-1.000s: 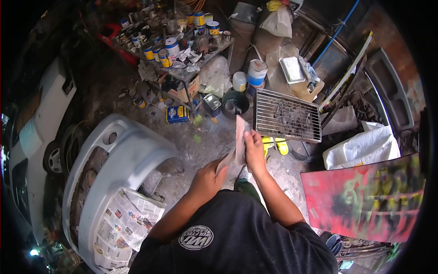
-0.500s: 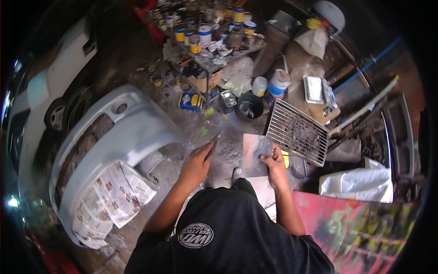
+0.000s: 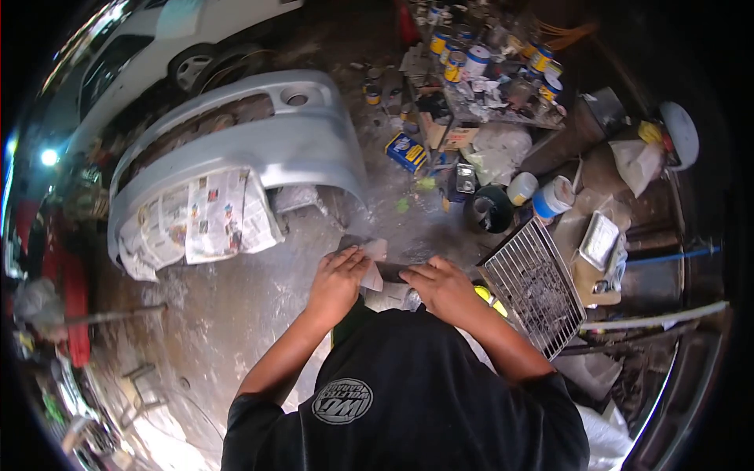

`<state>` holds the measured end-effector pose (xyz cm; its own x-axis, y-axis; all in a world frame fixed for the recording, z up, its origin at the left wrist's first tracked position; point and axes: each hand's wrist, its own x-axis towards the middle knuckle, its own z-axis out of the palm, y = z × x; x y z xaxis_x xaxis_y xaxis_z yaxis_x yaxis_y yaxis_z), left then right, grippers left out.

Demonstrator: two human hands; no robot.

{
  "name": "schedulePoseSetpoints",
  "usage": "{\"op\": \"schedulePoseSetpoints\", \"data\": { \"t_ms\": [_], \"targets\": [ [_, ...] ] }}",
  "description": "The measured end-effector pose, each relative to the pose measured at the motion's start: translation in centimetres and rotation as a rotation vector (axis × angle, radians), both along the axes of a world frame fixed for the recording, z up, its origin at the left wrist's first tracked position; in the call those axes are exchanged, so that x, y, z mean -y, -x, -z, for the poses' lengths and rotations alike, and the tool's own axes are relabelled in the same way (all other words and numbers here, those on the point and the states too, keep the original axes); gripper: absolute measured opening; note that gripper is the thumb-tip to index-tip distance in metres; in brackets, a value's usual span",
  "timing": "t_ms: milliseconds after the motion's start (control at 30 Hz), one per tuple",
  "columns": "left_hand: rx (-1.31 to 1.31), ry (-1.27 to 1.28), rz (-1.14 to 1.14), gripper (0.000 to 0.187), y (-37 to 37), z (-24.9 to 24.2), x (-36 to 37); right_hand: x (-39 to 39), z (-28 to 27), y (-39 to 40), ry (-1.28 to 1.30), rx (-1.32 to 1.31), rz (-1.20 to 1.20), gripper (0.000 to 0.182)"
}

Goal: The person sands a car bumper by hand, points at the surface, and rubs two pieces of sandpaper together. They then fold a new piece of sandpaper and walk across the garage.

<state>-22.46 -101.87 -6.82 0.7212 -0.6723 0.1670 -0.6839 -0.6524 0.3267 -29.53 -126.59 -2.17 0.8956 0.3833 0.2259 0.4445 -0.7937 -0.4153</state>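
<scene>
A worn sheet of sandpaper (image 3: 374, 269), pale on one face and dark grey on the other, is bent between my two hands. My left hand (image 3: 339, 281) closes over its left part, fingers pressed on top. At the right end, my right hand (image 3: 444, 290) pinches a dark strip (image 3: 392, 272) that reaches toward the left hand. The strip overlaps the pale face in this view, and I cannot tell whether it is the same sheet. Both hands are held close in front of my body, above the stained floor (image 3: 314, 259).
Ahead to the left stands a grey bumper (image 3: 275, 149) partly covered with newspaper (image 3: 208, 216). A metal grate (image 3: 534, 286) is at the right, near a dark bucket (image 3: 488, 209). Paint cans (image 3: 455, 66) crowd a table at the back. A white car (image 3: 157, 47) is at the far left.
My view has turned left. My hands have come together; the sheet held up in my right hand is now bent between both hands, and the dark piece no longer sticks up from my left.
</scene>
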Motion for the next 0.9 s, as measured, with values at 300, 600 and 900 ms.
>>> {"op": "schedulePoseSetpoints", "data": {
  "t_ms": [300, 600, 900],
  "targets": [
    [-0.118, 0.292, -0.507, 0.045, 12.4, -3.1, -1.3, 3.3, 6.9, -2.0, 0.005, -0.236, -0.190, 0.022],
    [-0.098, 1.241, -1.336, 0.034, 22.8, -1.4, -6.0, 0.6, 1.0, -1.7, -0.975, -1.191, -0.344, 0.015],
    [-0.143, 1.345, -1.467, 0.061, 27.0, -3.7, -2.9, 7.3, 26.5, -0.1, 0.090, -0.607, 0.070, 0.029]
  ]
}}
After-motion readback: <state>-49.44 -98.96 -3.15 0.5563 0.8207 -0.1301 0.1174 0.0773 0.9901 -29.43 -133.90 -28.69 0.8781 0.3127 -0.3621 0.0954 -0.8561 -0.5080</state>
